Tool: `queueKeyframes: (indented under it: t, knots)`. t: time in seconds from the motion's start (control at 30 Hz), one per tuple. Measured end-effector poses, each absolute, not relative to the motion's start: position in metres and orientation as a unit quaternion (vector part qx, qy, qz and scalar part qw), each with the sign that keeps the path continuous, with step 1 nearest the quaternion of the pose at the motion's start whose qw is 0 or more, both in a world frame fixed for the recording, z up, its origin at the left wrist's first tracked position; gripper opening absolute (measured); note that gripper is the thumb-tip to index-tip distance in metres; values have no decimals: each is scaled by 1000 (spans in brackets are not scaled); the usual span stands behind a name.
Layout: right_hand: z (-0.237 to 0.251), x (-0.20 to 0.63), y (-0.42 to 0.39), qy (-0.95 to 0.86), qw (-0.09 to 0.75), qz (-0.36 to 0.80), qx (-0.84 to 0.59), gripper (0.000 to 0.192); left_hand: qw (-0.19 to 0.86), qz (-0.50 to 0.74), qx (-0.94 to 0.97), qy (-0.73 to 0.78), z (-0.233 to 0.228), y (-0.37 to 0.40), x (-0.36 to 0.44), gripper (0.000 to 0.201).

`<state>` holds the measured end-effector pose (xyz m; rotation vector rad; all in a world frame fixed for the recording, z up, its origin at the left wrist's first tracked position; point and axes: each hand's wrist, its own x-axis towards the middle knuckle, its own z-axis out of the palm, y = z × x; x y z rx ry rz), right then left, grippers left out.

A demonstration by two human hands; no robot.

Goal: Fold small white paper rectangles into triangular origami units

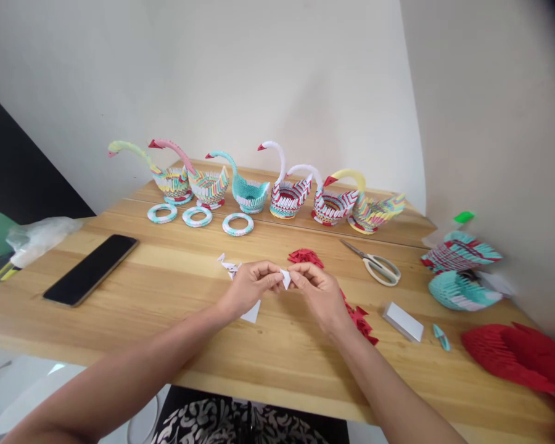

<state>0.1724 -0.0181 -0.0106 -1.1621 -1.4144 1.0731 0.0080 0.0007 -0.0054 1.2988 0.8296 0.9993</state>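
plainly pinched by thumb and fingers of the left hand [254,287] and right hand [318,293], above the wooden table [166,296], the small white paper piece [285,279] should be almost weightless, stiffish yet easily creased, best gripped at opposite edges.

The left hand [247,290] and right hand [321,293] pinch a white folded paper [285,279] between them above the wooden desk [176,277]. Beyond that paper stands a row of paper swans [251,194]; beyond and left of it lie three paper rings [197,224]. A dark phone [91,269] lies well to its left, open scissors [367,257] and a white stack [403,321] to its right.
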Motion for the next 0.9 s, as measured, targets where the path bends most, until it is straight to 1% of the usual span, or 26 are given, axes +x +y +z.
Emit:
queueKeyframes:
  t: [0.1,0.27,0.4,0.47,0.63,0.7,0.8,0.9]
  knots:
    - [-14,173,-16,-574,493,452,-472,17,610,430,559,361,-4,0,8,15]
    - [-15,172,-15,-596,471,442,-478,15,554,419,587,415,-5,0,7,9]
    - [-13,171,-14,-599,476,429,-481,16,589,425,570,385,-6,1,6,16]
    - [-12,171,-14,-600,478,426,-480,16,589,431,572,376,-5,1,6,20]
    - [-15,171,-15,-607,470,427,-478,16,519,441,618,394,-2,-3,4,20]
    - [-14,171,-15,-610,472,419,-478,17,537,448,605,382,-2,-3,4,20]
    - [-11,171,-15,-611,480,400,-487,17,603,448,556,356,-3,0,5,19]
    - [-7,170,-16,-607,486,395,-489,17,641,437,528,345,-5,3,5,19]
